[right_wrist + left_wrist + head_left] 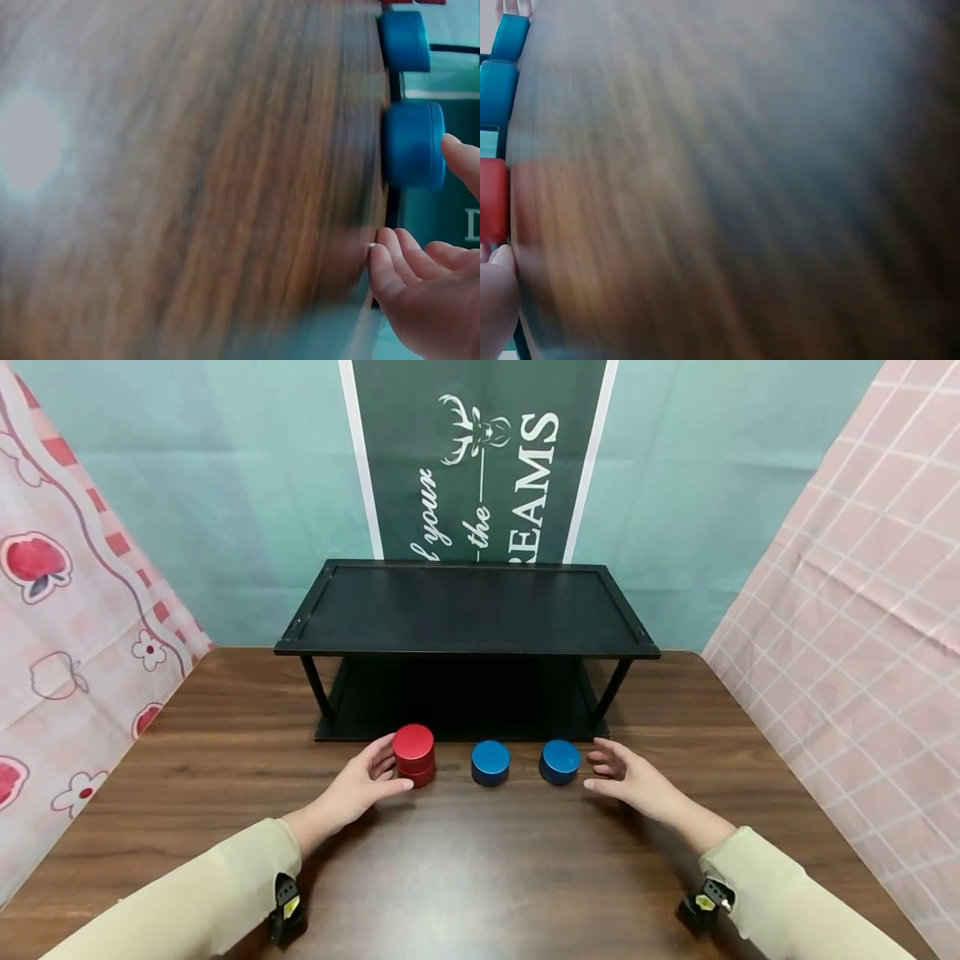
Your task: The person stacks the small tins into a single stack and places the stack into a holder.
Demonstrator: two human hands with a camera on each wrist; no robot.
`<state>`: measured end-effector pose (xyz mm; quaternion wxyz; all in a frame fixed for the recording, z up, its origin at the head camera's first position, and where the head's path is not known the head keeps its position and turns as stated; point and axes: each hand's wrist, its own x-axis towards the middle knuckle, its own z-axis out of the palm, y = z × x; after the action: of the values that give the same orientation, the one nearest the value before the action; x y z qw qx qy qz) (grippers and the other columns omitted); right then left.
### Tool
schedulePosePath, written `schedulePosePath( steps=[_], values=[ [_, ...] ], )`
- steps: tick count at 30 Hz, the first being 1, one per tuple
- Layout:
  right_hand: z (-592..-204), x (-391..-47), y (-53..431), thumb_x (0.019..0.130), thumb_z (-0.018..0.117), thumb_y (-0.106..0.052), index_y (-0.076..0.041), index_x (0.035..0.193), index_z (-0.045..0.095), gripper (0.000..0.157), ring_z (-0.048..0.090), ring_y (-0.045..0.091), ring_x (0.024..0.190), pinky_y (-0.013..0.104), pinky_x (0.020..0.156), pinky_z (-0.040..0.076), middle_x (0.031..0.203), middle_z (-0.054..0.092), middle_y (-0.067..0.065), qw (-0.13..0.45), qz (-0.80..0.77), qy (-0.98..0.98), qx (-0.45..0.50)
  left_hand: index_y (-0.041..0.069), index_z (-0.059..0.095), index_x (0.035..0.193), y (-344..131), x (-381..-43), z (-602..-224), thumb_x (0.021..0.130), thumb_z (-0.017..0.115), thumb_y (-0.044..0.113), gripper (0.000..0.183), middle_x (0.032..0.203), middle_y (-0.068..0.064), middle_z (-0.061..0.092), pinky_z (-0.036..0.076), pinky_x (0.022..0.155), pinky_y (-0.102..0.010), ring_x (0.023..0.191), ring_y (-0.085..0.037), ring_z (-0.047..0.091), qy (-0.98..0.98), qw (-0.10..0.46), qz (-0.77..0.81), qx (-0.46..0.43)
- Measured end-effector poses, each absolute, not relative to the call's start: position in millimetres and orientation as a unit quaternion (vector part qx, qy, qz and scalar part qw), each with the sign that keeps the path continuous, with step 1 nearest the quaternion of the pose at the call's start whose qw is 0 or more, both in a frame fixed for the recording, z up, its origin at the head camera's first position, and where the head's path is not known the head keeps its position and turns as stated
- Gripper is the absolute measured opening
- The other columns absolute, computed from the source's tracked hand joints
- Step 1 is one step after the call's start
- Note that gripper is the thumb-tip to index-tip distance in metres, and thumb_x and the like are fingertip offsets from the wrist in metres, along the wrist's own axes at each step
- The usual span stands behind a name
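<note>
Two round red metal tins stand stacked one on the other before the black shelf. My left hand is beside the stack's left side, fingers spread behind it and thumb near the front of its base. In the left wrist view, only part of the red stack shows, close to the thumb. Farther right are two separate blue tins, one in the middle and one on the right. My right hand rests just right of the right blue tin, its fingers loosely bent with nothing between them.
A low black two-tier shelf stands at the back of the brown wooden table, right behind the tins. A blue-green cloth hangs behind; pink patterned cloths flank the left and right sides.
</note>
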<state>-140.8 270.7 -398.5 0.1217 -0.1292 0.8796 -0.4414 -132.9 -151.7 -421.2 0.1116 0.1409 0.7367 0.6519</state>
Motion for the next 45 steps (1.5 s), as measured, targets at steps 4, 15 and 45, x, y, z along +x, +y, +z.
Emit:
schedulePosePath(
  steps=[4, 15, 45],
  values=[
    [-403.5, -138.0, 263.8, 0.086, 0.068, -0.024, 0.008, 0.14, 0.027, 0.075, 0.047, 0.041, 0.118, 0.048, 0.094, 0.044, 0.132, 0.045, 0.029, 0.132, -0.455, 0.871, -0.128, -0.008, 0.027, 0.14, -146.8, -131.0, -426.7, 0.082, 0.069, 0.001, 0.072, 0.137, -0.028, 0.039, 0.032, 0.104, -0.043, 0.128, -0.037, 0.037, 0.737, 0.111, 0.652, 0.139],
    [-406.2, -150.8, 247.3, 0.083, 0.072, -0.016, 0.01, 0.14, 0.023, 0.08, 0.045, 0.043, 0.118, 0.047, 0.091, 0.046, 0.133, 0.042, 0.03, 0.103, -0.47, 0.863, -0.153, -0.008, 0.035, 0.136, -144.5, -138.5, -428.6, 0.082, 0.069, 0.002, 0.064, 0.132, -0.027, 0.045, 0.035, 0.103, -0.042, 0.124, -0.036, 0.042, 0.749, 0.101, 0.64, 0.137],
    [-402.9, -153.8, 239.1, 0.083, 0.072, -0.021, 0.003, 0.128, 0.047, 0.057, 0.057, 0.03, 0.107, 0.044, 0.091, 0.047, 0.121, 0.057, 0.019, 0.079, -0.421, 0.893, -0.137, -0.009, 0.042, 0.13, -145.9, -137.0, -428.6, 0.083, 0.069, 0.004, 0.056, 0.127, -0.025, 0.051, 0.04, 0.1, -0.034, 0.119, -0.033, 0.047, 0.756, 0.096, 0.633, 0.135]
  ],
)
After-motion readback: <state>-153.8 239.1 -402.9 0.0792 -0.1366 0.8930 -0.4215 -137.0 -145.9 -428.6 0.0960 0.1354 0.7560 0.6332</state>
